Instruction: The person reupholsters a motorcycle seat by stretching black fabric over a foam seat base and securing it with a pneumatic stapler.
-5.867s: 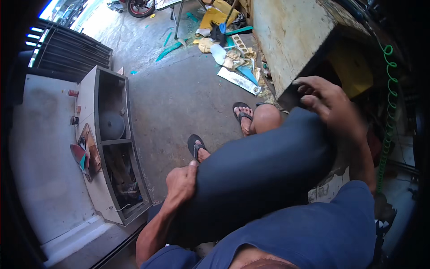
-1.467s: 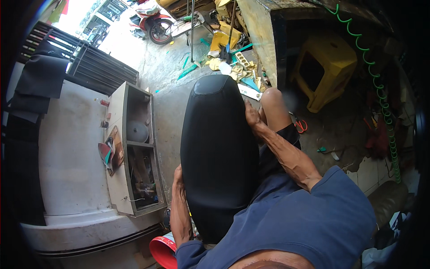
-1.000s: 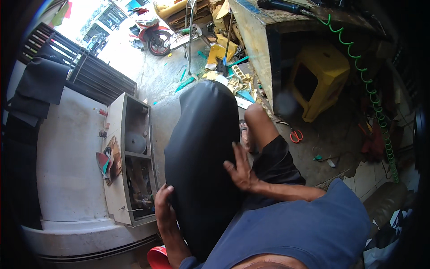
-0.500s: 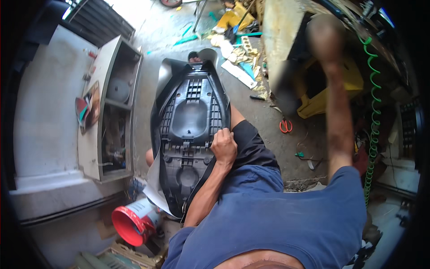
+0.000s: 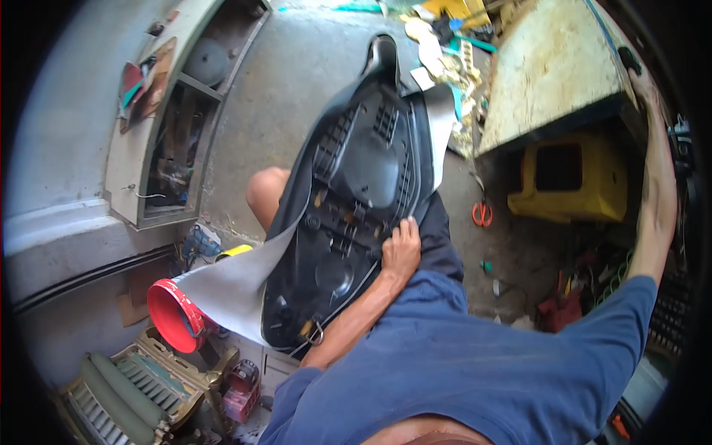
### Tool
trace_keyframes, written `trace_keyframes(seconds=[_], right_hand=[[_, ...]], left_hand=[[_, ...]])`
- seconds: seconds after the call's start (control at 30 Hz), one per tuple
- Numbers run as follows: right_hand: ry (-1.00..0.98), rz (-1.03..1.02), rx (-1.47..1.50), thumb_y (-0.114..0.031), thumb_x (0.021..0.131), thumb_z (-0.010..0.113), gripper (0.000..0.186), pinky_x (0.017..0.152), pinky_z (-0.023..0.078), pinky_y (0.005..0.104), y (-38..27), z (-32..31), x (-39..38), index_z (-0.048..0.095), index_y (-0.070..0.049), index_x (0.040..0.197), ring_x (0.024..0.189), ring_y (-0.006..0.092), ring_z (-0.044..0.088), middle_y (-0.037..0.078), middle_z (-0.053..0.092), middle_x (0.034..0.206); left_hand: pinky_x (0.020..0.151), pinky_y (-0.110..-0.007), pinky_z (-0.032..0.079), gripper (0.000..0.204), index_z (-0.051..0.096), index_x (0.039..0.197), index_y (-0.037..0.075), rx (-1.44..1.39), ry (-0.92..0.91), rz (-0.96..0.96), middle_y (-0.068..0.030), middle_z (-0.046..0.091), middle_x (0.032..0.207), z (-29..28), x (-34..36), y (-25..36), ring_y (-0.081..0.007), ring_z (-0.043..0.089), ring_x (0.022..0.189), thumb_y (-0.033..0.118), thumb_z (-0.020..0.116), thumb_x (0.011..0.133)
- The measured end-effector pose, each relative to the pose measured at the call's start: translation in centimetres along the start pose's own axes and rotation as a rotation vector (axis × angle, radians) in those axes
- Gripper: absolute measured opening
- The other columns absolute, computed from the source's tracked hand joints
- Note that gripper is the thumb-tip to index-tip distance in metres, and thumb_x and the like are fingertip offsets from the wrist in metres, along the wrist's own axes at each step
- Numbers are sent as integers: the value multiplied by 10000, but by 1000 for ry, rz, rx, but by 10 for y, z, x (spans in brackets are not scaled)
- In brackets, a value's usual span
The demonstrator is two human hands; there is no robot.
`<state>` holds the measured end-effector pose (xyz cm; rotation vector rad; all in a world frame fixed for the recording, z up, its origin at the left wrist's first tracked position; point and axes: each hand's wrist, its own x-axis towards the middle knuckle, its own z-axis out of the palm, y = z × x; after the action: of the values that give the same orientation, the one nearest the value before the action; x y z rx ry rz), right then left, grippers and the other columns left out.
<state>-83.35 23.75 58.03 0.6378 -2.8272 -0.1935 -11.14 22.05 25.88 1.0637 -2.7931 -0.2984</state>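
Note:
An upturned motorcycle seat (image 5: 371, 174) rests slantwise across my lap, its ribbed black plastic base facing up. Loose black and grey cover material (image 5: 237, 278) hangs out around its rim. My left hand (image 5: 401, 248) is closed over the seat's right edge, fingers curled on the base. A metal ring (image 5: 317, 334) sits at the seat's near end. Far out to the right, my right hand (image 5: 645, 87) reaches to the edge of a worn worktable, its fingers bent against a dark object (image 5: 629, 61) whose kind I cannot make out.
The worktable (image 5: 556, 67) stands at the upper right, with a yellow plastic casing (image 5: 567, 178) beneath. Orange-handled scissors (image 5: 482, 214) lie on the floor. A red-rimmed bucket (image 5: 174, 315) and a cabinet (image 5: 167, 148) are at left. Foam scraps (image 5: 430, 52) litter the far floor.
The seat has tilted, its far end swinging right, with my left hand still on its edge. My right hand has moved outward to the right, to the table edge. The view has shifted.

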Motion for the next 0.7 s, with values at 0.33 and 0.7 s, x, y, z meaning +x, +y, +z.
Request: trace_keyframes(seconds=[0.33, 0.7], right_hand=[[313, -278, 616, -462, 881, 635, 491, 860, 525, 427, -168, -83, -402, 676, -59, 1159, 965, 284, 670, 170, 700, 1025], [-898, -213, 539, -285, 781, 691, 378, 694, 549, 447, -268, 44, -559, 698, 77, 889, 732, 301, 706, 264, 664, 714]], left_hand=[[604, -255, 587, 506, 546, 1368, -51, 71, -249, -7, -51, 585, 992, -12, -10, 10, -166, 669, 846, 162, 598, 913], [645, -304, 609, 528, 451, 1393, -83, -45, -277, -111, -98, 570, 1043, -6, -13, 9, -226, 676, 930, 116, 585, 923]])
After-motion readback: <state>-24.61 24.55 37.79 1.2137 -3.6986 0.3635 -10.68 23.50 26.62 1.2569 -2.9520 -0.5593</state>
